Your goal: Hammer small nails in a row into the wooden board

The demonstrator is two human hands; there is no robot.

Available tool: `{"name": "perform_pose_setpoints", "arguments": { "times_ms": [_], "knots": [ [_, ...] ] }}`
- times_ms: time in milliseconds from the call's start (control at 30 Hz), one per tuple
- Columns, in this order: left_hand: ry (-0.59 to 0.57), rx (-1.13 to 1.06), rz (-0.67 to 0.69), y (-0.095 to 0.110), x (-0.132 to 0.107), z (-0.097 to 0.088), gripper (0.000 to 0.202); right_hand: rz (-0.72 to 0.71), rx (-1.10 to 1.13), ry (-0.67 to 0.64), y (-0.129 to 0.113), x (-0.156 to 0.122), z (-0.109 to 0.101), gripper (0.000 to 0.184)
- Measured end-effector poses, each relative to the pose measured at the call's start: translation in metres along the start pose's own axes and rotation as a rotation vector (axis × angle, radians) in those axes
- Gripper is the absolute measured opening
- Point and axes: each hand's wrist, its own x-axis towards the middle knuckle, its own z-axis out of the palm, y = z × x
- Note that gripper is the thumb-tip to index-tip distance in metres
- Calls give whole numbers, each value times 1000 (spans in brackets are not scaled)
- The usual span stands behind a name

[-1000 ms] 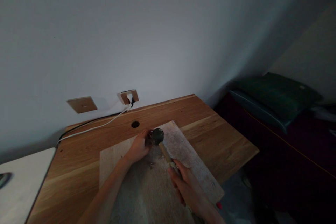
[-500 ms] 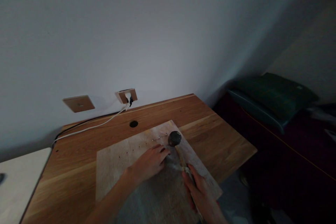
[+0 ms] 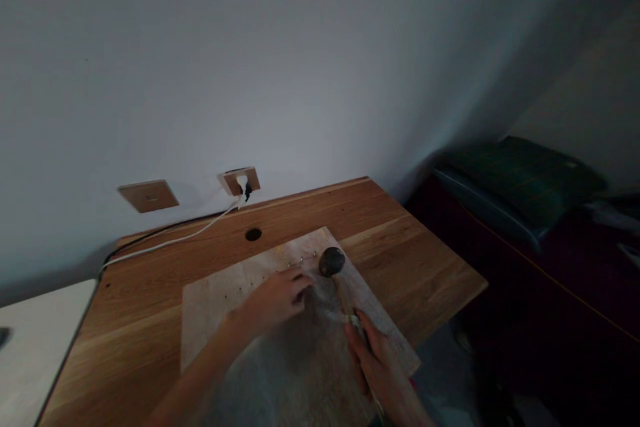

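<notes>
One set of fingers, the right hand's (image 3: 374, 350), is clamped around the handle of a hammer (image 3: 333, 262), its dark head over the pale board (image 3: 295, 373) near the right edge. The left hand's (image 3: 277, 295) fingers are curled but blurred; whether they pinch anything, I cannot tell. Just beyond them, small shiny nails (image 3: 301, 259) stand in the board, their row continuing left as dark specks too small to identify. The board lies on a wooden table (image 3: 405, 240) with a round hole (image 3: 253, 234). Behind, a wall socket (image 3: 255, 177) holds white (image 3: 243, 181) and black plugs (image 3: 248, 192).
</notes>
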Motion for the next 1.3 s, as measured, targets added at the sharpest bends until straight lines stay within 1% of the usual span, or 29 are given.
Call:
{"name": "perform_pose_setpoints", "arguments": {
  "times_ms": [33,100,167,200,267,333,467,567,667,767,867,967,1067,1167,1300],
  "knots": [
    [54,-53,-28,-10,-1,-5,27,3,8,1,2,0,0,67],
    [206,-148,-104,-32,-4,-13,22,28,14,1,6,1,1,68],
    [312,-199,-163,-51,-9,-18,19,52,19,3,7,2,1,69],
    [332,-212,-180,-58,-12,-18,19,58,28,3,7,2,1,69],
    [333,-230,-192,-66,-16,-17,18,61,48,-7,5,1,1,68],
    [317,-241,-189,-68,-18,-16,18,64,51,-17,2,0,1,68],
    [292,-241,-196,-66,-18,-15,20,68,29,-2,-5,-3,0,69],
    [308,-225,-205,-66,-19,-12,20,72,23,-1,-8,-5,0,70],
    [337,-201,-210,-66,-21,-10,14,57,-5,-7,-6,-3,-1,67],
    [313,-198,-211,-65,-22,-10,8,50,-23,-6,-2,-1,-2,68],
    [273,-214,-215,-64,-23,-13,10,61,9,8,2,0,-1,68],
    [261,-212,-208,-64,-23,-14,13,92,27,27,2,0,0,67],
    [266,-184,-194,-65,-24,-13,15,75,12,-3,-2,0,0,64],
    [295,-150,-184,-67,-25,-10,15,48,-2,-26,-4,0,-1,62],
    [290,-124,-158,-67,-26,-8,16,51,-5,-6,2,0,-1,65]
  ]
}}
